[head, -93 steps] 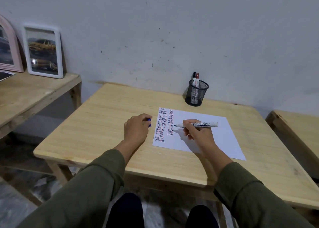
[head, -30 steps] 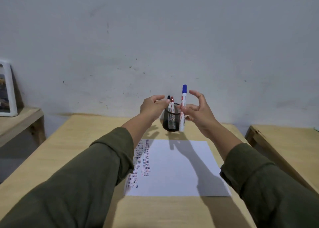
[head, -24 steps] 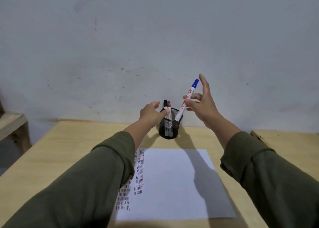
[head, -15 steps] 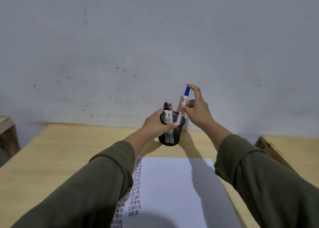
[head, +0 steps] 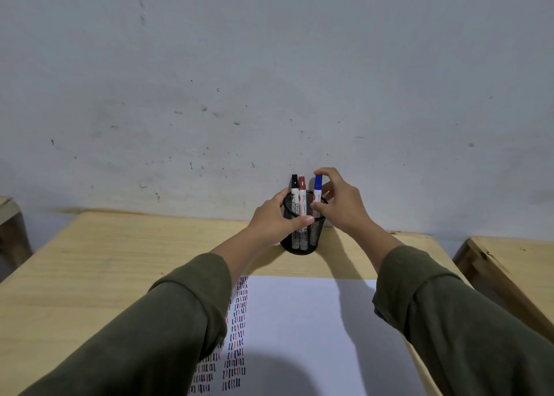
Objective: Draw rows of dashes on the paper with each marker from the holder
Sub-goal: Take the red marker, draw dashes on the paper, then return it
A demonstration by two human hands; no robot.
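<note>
A black mesh holder (head: 304, 239) stands at the far edge of the wooden table (head: 120, 254), close to the wall. My left hand (head: 274, 218) grips the holder's rim and side. My right hand (head: 341, 203) pinches the blue-capped marker (head: 317, 189), which stands upright with its lower end inside the holder. A black-capped marker (head: 295, 190) and a red-capped marker (head: 302, 191) stand in the holder beside it. The white paper (head: 299, 329) lies nearer to me, with columns of blue, red and black dashes (head: 235, 335) along its left side, partly under my left sleeve.
A grey wall (head: 269, 80) rises right behind the holder. Another wooden table (head: 515, 263) sits at the right, and the corner of a third wooden surface (head: 9, 212) shows at the far left.
My right hand has lowered the capped blue marker from above the holder down into it. My left hand has closed around the holder's rim. The view has moved closer to the wall.
</note>
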